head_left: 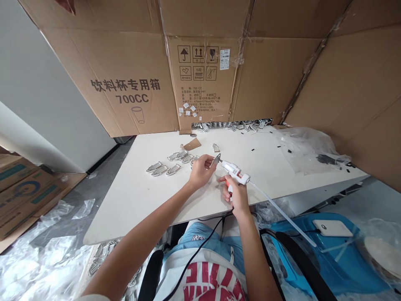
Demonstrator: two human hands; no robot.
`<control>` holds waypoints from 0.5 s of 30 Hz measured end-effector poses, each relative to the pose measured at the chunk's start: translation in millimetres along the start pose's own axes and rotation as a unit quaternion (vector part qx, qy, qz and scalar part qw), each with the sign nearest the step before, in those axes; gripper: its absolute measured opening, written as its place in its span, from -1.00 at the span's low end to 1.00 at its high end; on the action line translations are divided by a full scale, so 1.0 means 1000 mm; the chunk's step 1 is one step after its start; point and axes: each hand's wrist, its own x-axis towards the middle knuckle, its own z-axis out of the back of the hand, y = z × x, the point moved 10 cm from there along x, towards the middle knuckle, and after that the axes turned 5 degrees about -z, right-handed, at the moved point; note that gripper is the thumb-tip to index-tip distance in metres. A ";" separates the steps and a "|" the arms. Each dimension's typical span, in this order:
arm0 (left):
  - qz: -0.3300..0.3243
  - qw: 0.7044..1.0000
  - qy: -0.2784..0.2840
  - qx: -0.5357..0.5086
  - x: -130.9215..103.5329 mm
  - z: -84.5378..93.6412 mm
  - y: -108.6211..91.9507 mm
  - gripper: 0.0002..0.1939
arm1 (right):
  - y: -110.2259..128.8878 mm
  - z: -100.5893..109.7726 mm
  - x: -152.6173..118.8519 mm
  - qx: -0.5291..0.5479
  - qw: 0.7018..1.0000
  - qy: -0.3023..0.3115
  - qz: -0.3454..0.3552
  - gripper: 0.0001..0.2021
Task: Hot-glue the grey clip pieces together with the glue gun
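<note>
My right hand (235, 193) grips a white hot glue gun (233, 170) by its handle, fingers near the orange trigger. A long translucent glue stick (282, 212) sticks out of the gun's back end. Between the fingers of my left hand (202, 170) is a small silver metal buckle (216, 159), pinched upright over the table. The gun's nozzle points at this buckle, touching it or very close; I cannot tell which. Left of that hand lie several similar metal buckles (160, 169) on the white table (134, 196). One more loose buckle (216, 147) rests just beyond it.
Large cardboard sheets (131, 54) wall off the back, with a heap of metal pieces (232, 125) at their foot. A clear plastic bag (303, 146) with small black pieces (328, 159) lies at right. Below are a blue plastic stool or tub (332, 251) and a black cable (200, 251).
</note>
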 end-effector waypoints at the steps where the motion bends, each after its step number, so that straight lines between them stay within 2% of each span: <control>1: -0.008 1.000 -0.005 0.008 0.000 0.001 -0.001 -0.82 | 0.000 0.000 0.000 0.001 1.000 0.001 -0.002 -0.65; 4: -0.014 1.000 -0.012 0.018 0.000 0.003 0.001 -0.83 | -0.002 0.000 0.000 0.002 1.000 0.001 -0.013 -0.65; 9: -0.024 0.999 0.010 0.020 0.002 0.005 0.005 -0.78 | -0.004 0.001 0.002 0.002 1.000 0.004 -0.022 -0.64; 13: -0.050 0.998 0.016 0.040 0.002 0.007 0.003 -0.81 | -0.005 0.001 0.003 0.012 1.000 0.002 -0.019 -0.65; 15: -0.043 0.998 0.011 0.038 0.003 0.008 0.004 -0.83 | -0.005 0.001 0.003 0.017 1.000 0.004 -0.022 -0.65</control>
